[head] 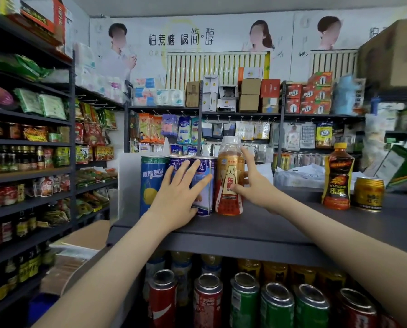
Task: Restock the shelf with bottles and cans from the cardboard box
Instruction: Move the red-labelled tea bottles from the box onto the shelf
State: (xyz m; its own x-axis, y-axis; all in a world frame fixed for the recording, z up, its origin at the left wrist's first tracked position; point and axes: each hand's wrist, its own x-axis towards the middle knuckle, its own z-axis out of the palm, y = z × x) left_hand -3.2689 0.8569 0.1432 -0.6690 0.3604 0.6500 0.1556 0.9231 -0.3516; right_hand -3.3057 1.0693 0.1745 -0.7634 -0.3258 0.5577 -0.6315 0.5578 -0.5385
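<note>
On the dark top shelf point(280, 223) stand three tall blue cans in a row; the leftmost point(150, 185) shows a lemon picture. My left hand point(178, 200) lies with straight, spread fingers against the front of the two right-hand blue cans point(206, 202). Right beside them stands an orange bottle point(229, 183) with a clear cap. My right hand point(252, 183) touches its right side, thumb at the label and fingers stretched up along it. Further right on the shelf stand a dark orange-capped bottle point(338, 181) and a short gold can point(369, 194).
The shelf below holds red cans point(162, 297) and green cans point(277, 304), with yellow bottles behind. A flattened cardboard box point(84, 237) lies low at the left beside stocked side shelves point(27, 143). Stacked boxes and hanging packets fill the back wall.
</note>
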